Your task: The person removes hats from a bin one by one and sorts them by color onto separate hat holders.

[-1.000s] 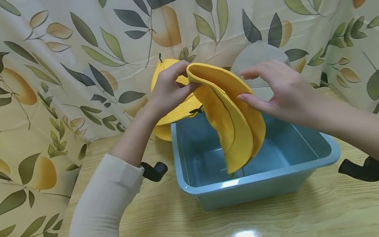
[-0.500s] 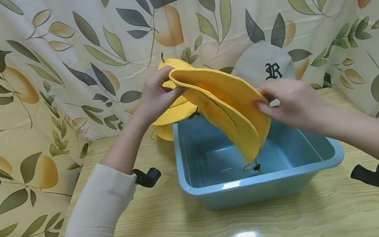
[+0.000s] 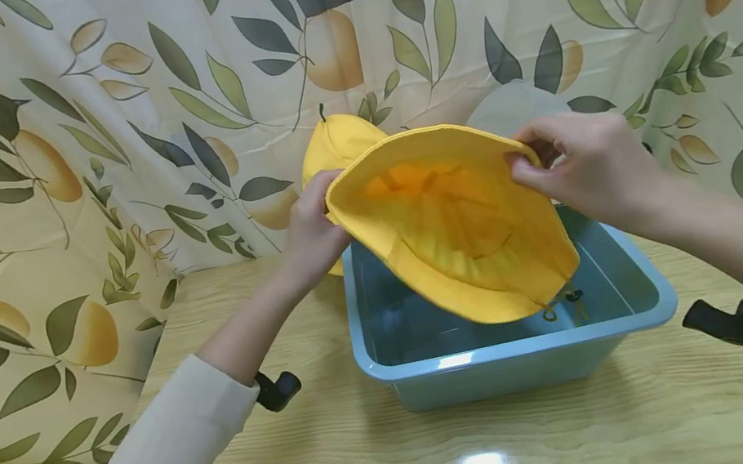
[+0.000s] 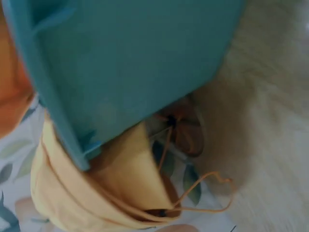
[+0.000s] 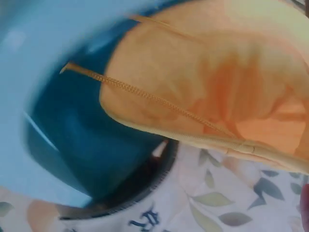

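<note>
A yellow bucket hat (image 3: 467, 223) is stretched between both hands above the blue bin (image 3: 511, 348), its hollow inside facing the head camera. My left hand (image 3: 315, 229) pinches the brim at the left. On the other side my right hand (image 3: 579, 162) grips the brim with thumb and fingers. A drawstring with a dark toggle (image 3: 573, 296) dangles from the hat into the bin. In the right wrist view the yellow cord (image 5: 145, 94) runs across the hat's inside. The left wrist view looks past the bin's outer wall (image 4: 130, 58), and the left hand is hidden there.
Another yellow hat (image 3: 336, 141) with a small green stem stands behind the bin's left corner. A pale cap (image 3: 517, 105) with a dark letter, seen in the right wrist view, stands behind at the right. A leaf-patterned cloth (image 3: 201, 71) hangs behind the wooden table (image 3: 320, 448).
The folded yellow bucket hat has been spread open and turned to show its inside. My right hand, free of it at first, has taken its brim; my left hand has moved left and down.
</note>
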Available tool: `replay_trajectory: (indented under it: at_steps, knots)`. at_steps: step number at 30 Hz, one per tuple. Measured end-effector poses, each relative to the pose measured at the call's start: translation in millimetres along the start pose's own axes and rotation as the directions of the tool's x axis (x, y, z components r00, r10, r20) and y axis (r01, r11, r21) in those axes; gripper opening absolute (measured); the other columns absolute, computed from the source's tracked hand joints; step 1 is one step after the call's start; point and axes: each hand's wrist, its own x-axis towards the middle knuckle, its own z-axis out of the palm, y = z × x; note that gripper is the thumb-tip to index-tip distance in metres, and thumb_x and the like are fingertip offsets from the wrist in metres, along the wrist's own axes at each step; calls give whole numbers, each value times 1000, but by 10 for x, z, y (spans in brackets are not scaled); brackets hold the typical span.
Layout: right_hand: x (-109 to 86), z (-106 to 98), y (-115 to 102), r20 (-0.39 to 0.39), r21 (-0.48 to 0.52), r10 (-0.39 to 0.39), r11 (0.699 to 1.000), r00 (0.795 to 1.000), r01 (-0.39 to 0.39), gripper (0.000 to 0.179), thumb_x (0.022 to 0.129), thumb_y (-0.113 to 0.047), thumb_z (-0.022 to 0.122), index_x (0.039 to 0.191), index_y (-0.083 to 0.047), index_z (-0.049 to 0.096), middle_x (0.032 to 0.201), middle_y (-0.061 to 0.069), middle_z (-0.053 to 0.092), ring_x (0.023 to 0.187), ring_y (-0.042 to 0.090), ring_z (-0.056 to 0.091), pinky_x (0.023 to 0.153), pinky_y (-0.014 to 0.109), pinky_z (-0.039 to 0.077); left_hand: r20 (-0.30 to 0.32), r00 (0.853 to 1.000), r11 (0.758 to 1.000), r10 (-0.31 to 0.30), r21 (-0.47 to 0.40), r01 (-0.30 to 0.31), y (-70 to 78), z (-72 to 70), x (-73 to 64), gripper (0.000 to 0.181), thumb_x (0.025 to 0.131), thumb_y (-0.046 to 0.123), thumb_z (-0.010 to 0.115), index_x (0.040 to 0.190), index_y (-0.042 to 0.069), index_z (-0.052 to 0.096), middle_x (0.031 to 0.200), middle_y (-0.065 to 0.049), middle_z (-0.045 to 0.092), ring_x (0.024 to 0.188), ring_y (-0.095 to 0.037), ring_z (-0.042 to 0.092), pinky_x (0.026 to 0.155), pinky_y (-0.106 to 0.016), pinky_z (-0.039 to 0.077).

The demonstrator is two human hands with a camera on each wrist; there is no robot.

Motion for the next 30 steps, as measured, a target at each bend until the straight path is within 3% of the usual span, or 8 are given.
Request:
replay_trajectory:
  at_steps: [3, 7, 9, 14, 17, 21, 27, 30]
  knots:
    - [81, -69, -40, -4, 4, 59, 998, 998, -59, 10, 73, 7, 70, 82, 4, 67, 72, 12, 66, 60, 19, 59, 64, -2, 32, 6, 997, 997, -73, -11, 73, 51, 49, -162, 41, 77, -7, 71, 115, -6, 54, 118, -17, 56, 108, -24, 54, 92, -32, 50]
    - [173, -144, -77, -23, -11, 79, 997, 997, -79, 9, 75, 7, 68, 84, 6, 66, 73, 15, 66, 59, 20, 57, 64, -2, 30, 92, 977, 982, -190, 41, 187, 116, 77, -380, 45, 76, -7, 71, 117, -6, 53, 118, -17, 54, 114, -28, 50, 99, -37, 45]
    - [215, -170, -86, -51, -32, 69, 997, 996, -71, 8, 76, 6, 66, 84, 7, 66, 71, 15, 66, 58, 16, 54, 63, -2, 30, 158, 949, 961, -273, 92, 261, 147, 84, -480, 50, 73, -7, 73, 118, -4, 52, 116, -17, 54, 112, -31, 51, 99, -40, 45]
    - [316, -204, -113, -110, -37, 99, 994, 989, -104, 8, 78, 4, 62, 83, 7, 67, 70, 16, 66, 60, -12, 39, 60, -1, 31, 292, 840, 889, -457, 176, 423, 209, 138, -640, 63, 71, 14, 83, 124, 1, 52, 115, -11, 58, 109, -30, 55, 96, -39, 47]
    - [375, -214, -150, -113, -27, 139, 989, 984, -143, 9, 79, 1, 61, 83, 6, 67, 71, 15, 66, 61, -20, 34, 59, -1, 32, 287, 813, 862, -506, 161, 480, 239, 207, -649, 58, 72, 31, 82, 118, 6, 56, 107, -6, 63, 101, -24, 61, 86, -34, 52]
    - [445, -218, -209, -103, -10, 187, 982, 977, -189, 10, 82, -2, 61, 86, 5, 67, 73, 14, 66, 61, -18, 37, 59, 0, 33, 177, 842, 859, -510, 54, 509, 219, 272, -621, 44, 77, 32, 77, 109, 8, 58, 93, -4, 67, 81, -17, 64, 69, -28, 54]
    - [476, -222, -243, -126, 9, 174, 985, 977, -174, 12, 82, -3, 62, 88, 7, 66, 75, 15, 67, 65, -18, 38, 62, -1, 34, 36, 901, 893, -432, -122, 433, 108, 223, -618, 31, 84, 12, 70, 110, -1, 57, 91, -17, 66, 66, -21, 63, 58, -28, 54]
    - [457, -222, -218, -144, 6, 151, 988, 978, -152, 10, 81, -1, 63, 86, 7, 65, 75, 16, 67, 67, -22, 37, 65, -3, 34, -11, 890, 874, -455, -195, 445, 72, 147, -619, 28, 86, 7, 67, 109, -4, 56, 88, -20, 66, 57, -19, 63, 56, -28, 55]
